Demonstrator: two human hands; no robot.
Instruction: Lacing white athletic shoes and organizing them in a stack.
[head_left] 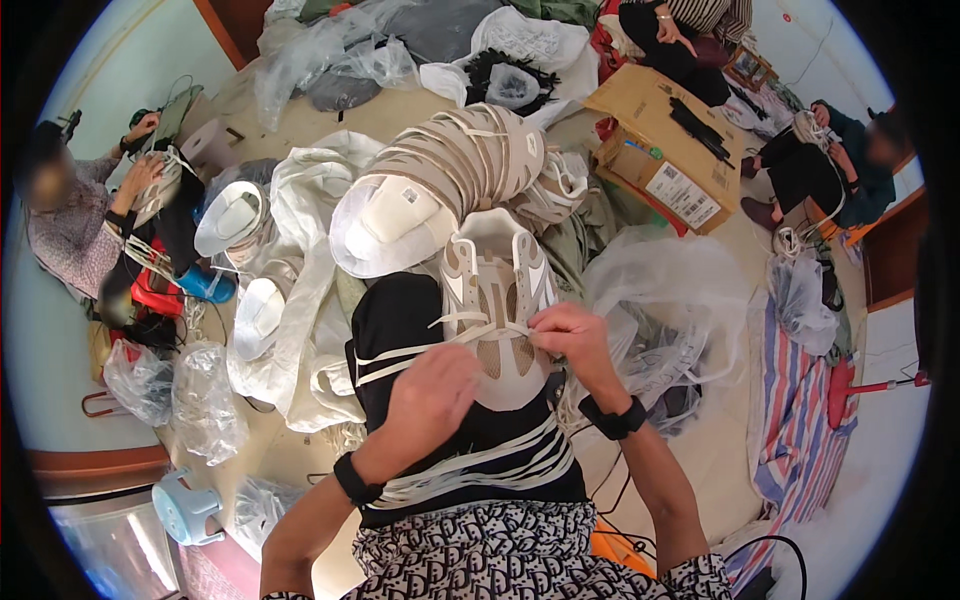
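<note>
A white and beige shoe upper (pixel 497 300) rests on my black-clad lap, toe toward me. My right hand (pixel 570 335) pinches a flat white lace (pixel 470 322) at the shoe's right eyelets. My left hand (pixel 432 392) is closed on the same lace, which runs off to the left across my knee. Several more white laces (pixel 480 465) lie draped over my lap below the shoe. Just beyond the shoe, a curved stack of nested beige shoe uppers (pixel 450 165) lies on the floor.
White bags and clear plastic bags (pixel 300 260) lie all around. An open cardboard box (pixel 665 150) sits at the right. A person sits at the left, two others at the back right. A small blue stool (pixel 185 505) stands at the lower left, a striped cloth (pixel 800 420) at the right.
</note>
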